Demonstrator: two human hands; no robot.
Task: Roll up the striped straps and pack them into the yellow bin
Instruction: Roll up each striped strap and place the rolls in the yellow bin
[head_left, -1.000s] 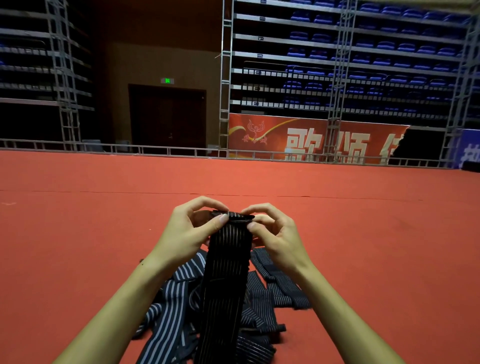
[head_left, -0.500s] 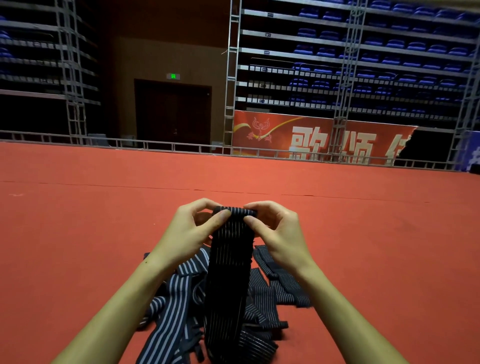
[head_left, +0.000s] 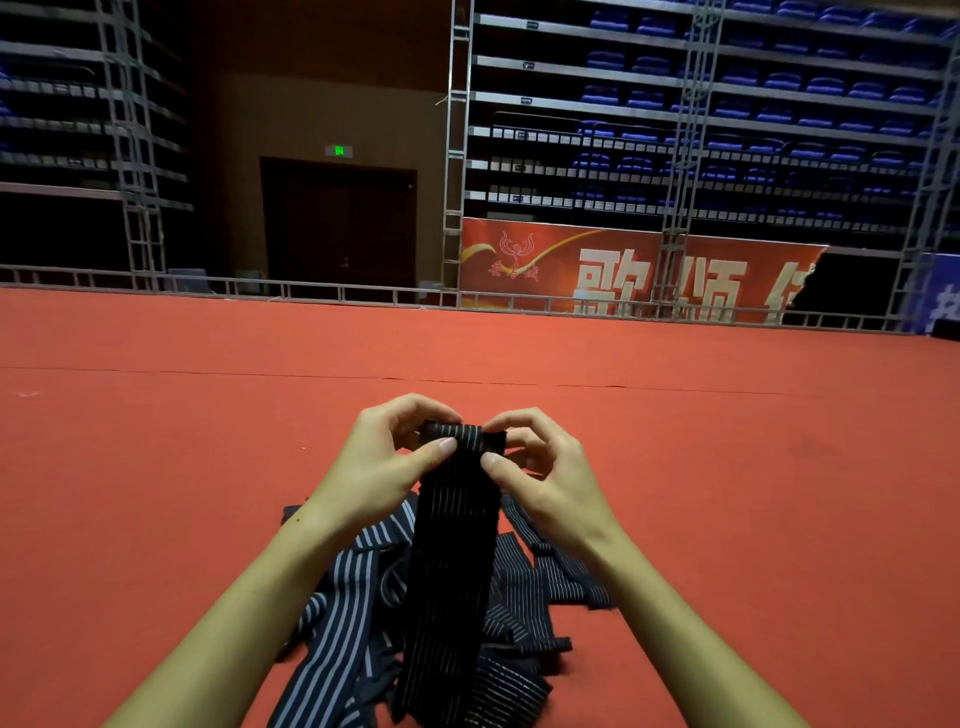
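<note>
Black striped strap (head_left: 452, 545) hangs, top end rolled; loose straps (head_left: 343, 618) heaped below.

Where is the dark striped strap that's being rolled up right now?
In the head view's centre, the dark pinstriped strap hangs between the left hand and right hand, above the strap pile on the red carpet.

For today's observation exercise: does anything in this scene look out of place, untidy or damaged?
The loose striped straps lie in a tangled, overlapping heap on the red floor, not laid out. The red banner has a ragged right edge. The left hand and right hand pinch the dark strap normally.
</note>
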